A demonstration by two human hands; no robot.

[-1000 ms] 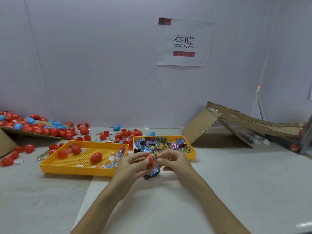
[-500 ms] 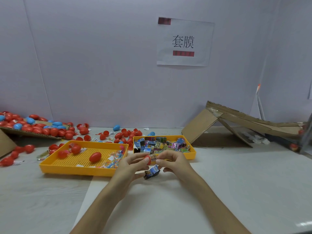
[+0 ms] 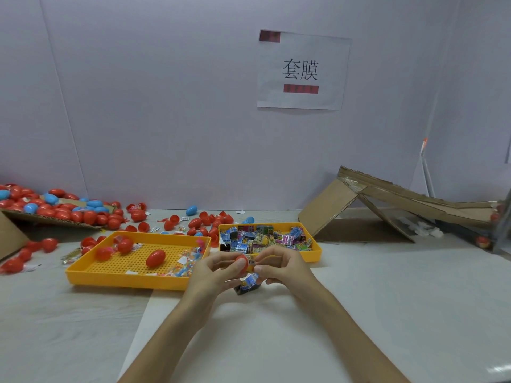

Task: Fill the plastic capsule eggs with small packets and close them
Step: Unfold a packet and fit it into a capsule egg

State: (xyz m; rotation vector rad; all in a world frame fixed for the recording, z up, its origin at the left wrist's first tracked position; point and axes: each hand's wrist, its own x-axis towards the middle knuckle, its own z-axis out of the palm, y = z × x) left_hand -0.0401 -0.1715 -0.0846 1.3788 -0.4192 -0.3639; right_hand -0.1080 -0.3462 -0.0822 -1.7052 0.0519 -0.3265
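A red capsule egg (image 3: 241,263) is being held just above the table, pinched by the fingertips of the left hand (image 3: 215,275). From 3 o'clock a yellow packet (image 3: 251,263) is being pinched against the egg by thumb and forefinger of the right hand (image 3: 280,265). At 6 o'clock a blue packet (image 3: 248,283) is being kept under the fingers; by which hand cannot be told. At 12 o'clock the tray of packets (image 3: 315,255) is lying, at 9 o'clock a perforated tray (image 3: 124,281). The filling step is judged to be in hand; next, the packet is probably needing to be pushed fully inside before the egg is closed
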